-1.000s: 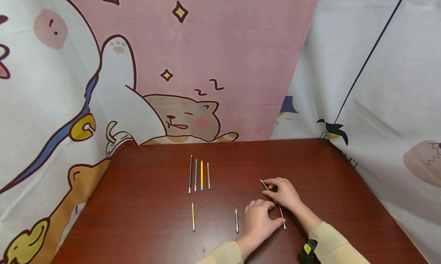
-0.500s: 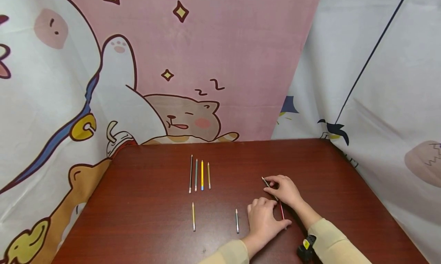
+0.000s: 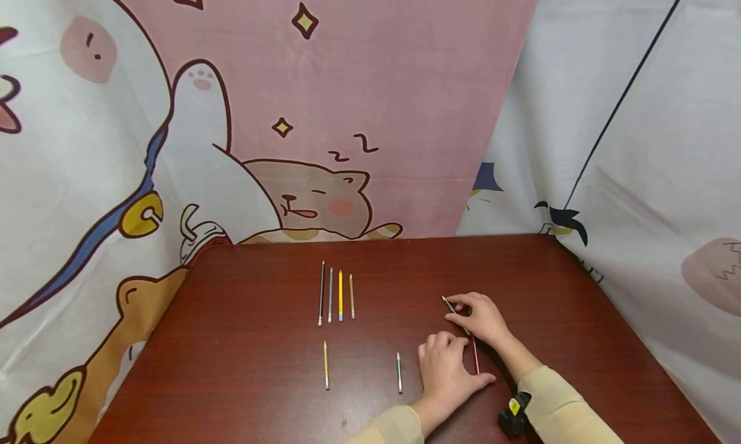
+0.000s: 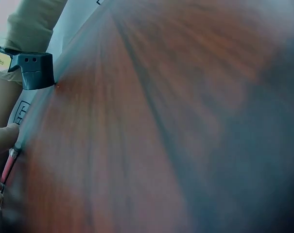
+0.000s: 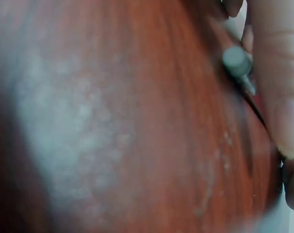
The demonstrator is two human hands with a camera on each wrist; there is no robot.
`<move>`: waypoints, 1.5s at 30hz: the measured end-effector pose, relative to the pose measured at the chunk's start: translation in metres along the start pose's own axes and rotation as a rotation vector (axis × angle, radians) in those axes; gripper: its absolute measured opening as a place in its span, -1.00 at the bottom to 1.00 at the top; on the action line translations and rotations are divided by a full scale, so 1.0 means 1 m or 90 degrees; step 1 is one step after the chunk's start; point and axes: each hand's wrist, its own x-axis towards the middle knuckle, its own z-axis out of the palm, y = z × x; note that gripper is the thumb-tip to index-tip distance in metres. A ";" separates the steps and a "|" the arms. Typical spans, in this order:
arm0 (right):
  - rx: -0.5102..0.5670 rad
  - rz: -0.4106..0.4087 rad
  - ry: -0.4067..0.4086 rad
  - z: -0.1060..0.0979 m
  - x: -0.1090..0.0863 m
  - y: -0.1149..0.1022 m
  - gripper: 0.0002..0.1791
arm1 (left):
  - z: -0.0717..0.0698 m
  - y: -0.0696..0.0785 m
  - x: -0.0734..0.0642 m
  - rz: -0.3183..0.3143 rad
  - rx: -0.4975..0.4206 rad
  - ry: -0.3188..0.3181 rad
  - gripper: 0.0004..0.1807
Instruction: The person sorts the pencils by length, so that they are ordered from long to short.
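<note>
In the head view, my right hand [image 3: 483,316] pinches a dark pencil [image 3: 454,310] between thumb and fingers, its pointed tip sticking out at the far left. A red pencil [image 3: 475,354] continues from the dark one toward my left hand [image 3: 442,367]. The left thumb stretches across the red pencil's near end, hiding it, while the index fingertip is close beside the pencil's left side. The left wrist view shows the red pencil [image 4: 9,165] at its left edge, below a thumb. A grey eraser end [image 5: 236,60] shows beside a finger in the right wrist view.
A short green pencil [image 3: 399,373] lies left of my left hand, and a gold pencil [image 3: 327,365] farther left. Several pencils stand in a row behind: black [image 3: 321,293], teal [image 3: 330,295], yellow [image 3: 341,295] and gold. A black camera [image 3: 512,415] sits at the right wrist.
Both hands have shifted slightly right, the right one also away, with the dark pencil moving along. The left thumb has reached farther right, covering the red pencil's end that showed before.
</note>
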 end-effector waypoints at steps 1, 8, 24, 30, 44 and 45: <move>-0.001 0.000 0.000 0.000 0.000 0.001 -0.63 | 0.000 0.000 0.000 0.001 0.001 0.003 -0.29; 0.004 0.015 0.006 -0.001 0.000 0.004 -0.63 | 0.000 -0.001 -0.001 0.006 0.002 0.021 -0.43; 0.021 0.040 0.016 -0.003 0.001 0.017 -0.67 | -0.006 -0.006 0.002 -0.010 -0.065 0.023 -0.69; 0.023 0.021 0.026 -0.005 0.000 0.020 -0.69 | -0.005 -0.010 0.003 0.006 -0.075 0.052 -0.74; 0.025 0.023 0.018 -0.011 -0.001 0.026 -0.70 | -0.007 -0.013 0.005 0.018 -0.072 0.079 -0.82; 0.023 0.019 0.019 -0.011 -0.001 0.026 -0.70 | -0.008 -0.013 0.005 0.021 -0.070 0.081 -0.82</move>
